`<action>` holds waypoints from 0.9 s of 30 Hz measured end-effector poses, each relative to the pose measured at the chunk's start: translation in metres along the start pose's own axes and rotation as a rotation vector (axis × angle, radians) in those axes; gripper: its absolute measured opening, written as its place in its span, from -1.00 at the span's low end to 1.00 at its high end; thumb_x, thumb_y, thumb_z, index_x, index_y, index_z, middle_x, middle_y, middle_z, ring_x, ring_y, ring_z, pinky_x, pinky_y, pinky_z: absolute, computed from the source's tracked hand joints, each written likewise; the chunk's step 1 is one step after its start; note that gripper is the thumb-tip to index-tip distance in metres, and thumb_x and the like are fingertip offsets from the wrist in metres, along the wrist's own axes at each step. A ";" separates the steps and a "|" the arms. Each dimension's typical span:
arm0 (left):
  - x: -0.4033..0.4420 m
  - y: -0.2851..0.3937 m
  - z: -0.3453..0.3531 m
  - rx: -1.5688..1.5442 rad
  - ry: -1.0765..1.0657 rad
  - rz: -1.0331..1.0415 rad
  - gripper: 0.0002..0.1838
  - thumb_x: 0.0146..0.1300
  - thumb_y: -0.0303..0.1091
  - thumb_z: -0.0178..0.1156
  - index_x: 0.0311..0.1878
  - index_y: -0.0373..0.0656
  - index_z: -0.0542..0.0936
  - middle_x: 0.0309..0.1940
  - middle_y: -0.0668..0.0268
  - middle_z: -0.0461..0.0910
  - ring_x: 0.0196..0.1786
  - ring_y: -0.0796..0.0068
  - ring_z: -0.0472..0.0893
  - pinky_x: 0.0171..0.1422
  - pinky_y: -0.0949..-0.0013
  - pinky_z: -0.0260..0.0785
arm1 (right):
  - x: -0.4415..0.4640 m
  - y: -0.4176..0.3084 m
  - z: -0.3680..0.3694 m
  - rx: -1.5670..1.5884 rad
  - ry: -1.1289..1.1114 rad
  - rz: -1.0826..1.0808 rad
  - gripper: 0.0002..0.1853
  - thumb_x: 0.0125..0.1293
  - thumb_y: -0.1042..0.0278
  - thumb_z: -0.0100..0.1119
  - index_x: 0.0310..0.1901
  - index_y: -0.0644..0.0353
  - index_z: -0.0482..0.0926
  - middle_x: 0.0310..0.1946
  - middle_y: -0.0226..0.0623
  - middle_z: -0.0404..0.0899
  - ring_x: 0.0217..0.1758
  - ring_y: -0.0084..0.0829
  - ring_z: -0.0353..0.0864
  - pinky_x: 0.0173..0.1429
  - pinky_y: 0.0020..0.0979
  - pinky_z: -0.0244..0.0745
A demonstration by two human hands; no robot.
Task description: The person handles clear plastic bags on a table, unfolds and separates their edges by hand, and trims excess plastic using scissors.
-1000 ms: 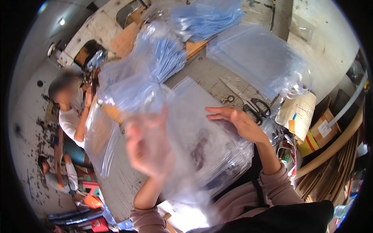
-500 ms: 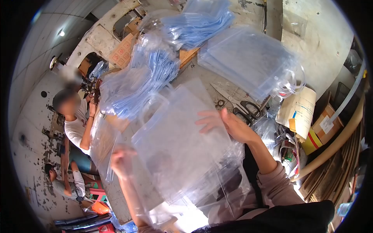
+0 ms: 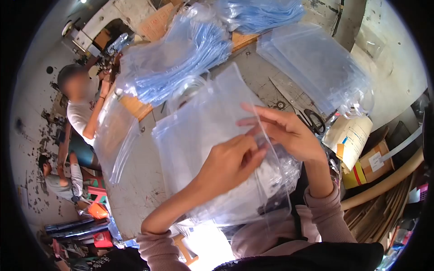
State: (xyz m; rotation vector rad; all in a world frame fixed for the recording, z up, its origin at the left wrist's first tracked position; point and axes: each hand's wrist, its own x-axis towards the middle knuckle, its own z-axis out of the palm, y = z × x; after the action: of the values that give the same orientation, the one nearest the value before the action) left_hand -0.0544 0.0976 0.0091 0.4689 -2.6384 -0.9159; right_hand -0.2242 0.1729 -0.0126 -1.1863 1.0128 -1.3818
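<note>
A stack of clear plastic bags (image 3: 194, 131) lies in front of me, its near part cloudy with glare. My left hand (image 3: 228, 162) reaches across the stack, fingers curled in and closed at the top bag's right edge. My right hand (image 3: 291, 135) comes from the right, its fingers stretched out and partly behind the clear film at that same edge. The fingertips of both hands nearly meet there, and the film hides the exact contact. Clear tube handles (image 3: 192, 86) stick out at the stack's upper left.
Piles of bluish plastic bags (image 3: 185, 58) and a flat stack (image 3: 312, 63) lie along the far side. Black-handled scissors (image 3: 312, 119) rest right of my hands. A paper roll (image 3: 350, 137) and cardboard box (image 3: 375, 158) stand at right. A co-worker (image 3: 81, 104) sits at left.
My left hand has moved right, from the bag's left side across to its right edge beside my right hand. My view has shifted, and the loose film at left now lies apart from my arm.
</note>
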 end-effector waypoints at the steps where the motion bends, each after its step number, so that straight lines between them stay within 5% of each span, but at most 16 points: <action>1: 0.009 -0.014 0.005 -0.022 0.001 -0.004 -0.86 0.25 -0.37 0.17 -0.32 -0.26 0.56 -0.55 0.32 0.54 -0.48 0.53 0.59 -0.42 0.50 0.45 | 0.005 0.010 -0.003 -0.102 0.035 -0.019 -0.57 0.44 0.41 -0.17 0.32 0.22 0.26 0.06 -0.10 0.52 -0.01 -0.45 0.56 0.00 -0.48 0.51; 2: 0.018 -0.032 0.013 -0.240 -0.034 -0.183 -0.77 0.26 -0.29 0.18 -0.37 -0.29 0.55 -0.58 0.29 0.55 -0.55 0.55 0.57 -0.48 0.52 0.41 | 0.008 0.023 -0.005 -0.204 0.070 -0.038 -0.58 0.45 0.40 -0.17 0.31 0.23 0.27 0.06 -0.11 0.52 -0.02 -0.47 0.55 -0.02 -0.48 0.51; 3: 0.020 -0.046 0.028 -0.492 -0.088 -0.387 -0.68 0.28 -0.20 0.18 -0.41 -0.32 0.55 -0.61 0.26 0.55 -0.61 0.58 0.55 -0.55 0.54 0.38 | 0.006 0.046 -0.003 -0.242 0.174 -0.079 -0.61 0.38 0.46 -0.06 0.22 0.28 0.38 -0.31 -0.32 0.58 -0.33 -0.59 0.51 -0.19 -0.52 0.46; 6: 0.018 -0.054 0.025 -0.803 -0.021 -0.358 -0.56 0.31 -0.08 0.14 -0.47 -0.34 0.56 -0.67 0.30 0.52 -0.65 0.59 0.52 -0.57 0.55 0.36 | 0.006 0.052 0.003 -0.353 0.156 -0.207 -0.61 0.36 0.45 -0.01 0.21 0.28 0.38 -0.31 -0.33 0.56 -0.34 -0.60 0.52 -0.20 -0.50 0.46; 8: 0.019 -0.055 0.025 -0.788 -0.033 -0.389 -0.56 0.32 -0.08 0.12 -0.46 -0.33 0.56 -0.65 0.32 0.52 -0.62 0.61 0.54 -0.56 0.56 0.36 | 0.005 0.048 0.004 -0.333 0.141 -0.136 -0.58 0.32 0.51 0.03 0.22 0.27 0.38 -0.31 -0.32 0.55 -0.34 -0.61 0.52 -0.21 -0.53 0.46; 10: 0.020 -0.055 0.024 -0.816 -0.065 -0.384 -0.58 0.32 -0.10 0.12 -0.45 -0.32 0.55 -0.65 0.32 0.52 -0.58 0.63 0.55 -0.54 0.59 0.37 | 0.005 0.048 -0.001 -0.200 0.082 -0.079 -0.57 0.35 0.54 -0.04 0.26 0.32 0.32 0.10 -0.08 0.49 -0.05 -0.49 0.54 0.03 -0.48 0.44; 18: 0.019 -0.062 0.029 -0.860 0.098 -0.309 -0.80 0.29 -0.37 0.09 -0.36 -0.34 0.50 -0.54 0.32 0.54 -0.49 0.66 0.55 -0.45 0.57 0.45 | 0.005 0.036 -0.001 -0.260 0.103 0.070 -0.52 0.24 0.55 0.15 0.22 0.35 0.37 0.00 -0.19 0.52 -0.02 -0.54 0.51 0.00 -0.54 0.46; 20: 0.018 -0.062 0.031 -0.832 0.140 -0.243 -0.85 0.28 -0.44 0.07 -0.34 -0.35 0.49 -0.52 0.32 0.54 -0.48 0.67 0.55 -0.43 0.56 0.46 | 0.005 0.044 -0.002 -0.269 0.145 -0.076 -0.53 0.18 0.57 0.22 0.16 0.26 0.45 -0.15 -0.23 0.59 -0.30 -0.70 0.54 -0.36 -0.67 0.46; 27: 0.019 -0.052 0.025 -0.780 0.306 -0.305 -0.87 0.21 -0.54 0.03 -0.44 -0.35 0.48 -0.61 0.37 0.48 -0.48 0.73 0.50 -0.47 0.59 0.38 | 0.006 0.045 0.001 0.014 0.282 -0.028 -0.78 0.26 0.58 0.12 -0.06 0.44 0.51 -0.16 -0.17 0.59 -0.14 -0.47 0.61 -0.13 -0.48 0.63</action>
State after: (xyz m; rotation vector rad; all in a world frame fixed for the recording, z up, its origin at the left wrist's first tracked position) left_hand -0.0704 0.0645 -0.0392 0.7273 -1.7687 -1.6921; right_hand -0.2162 0.1605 -0.0559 -1.0168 1.1830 -1.6070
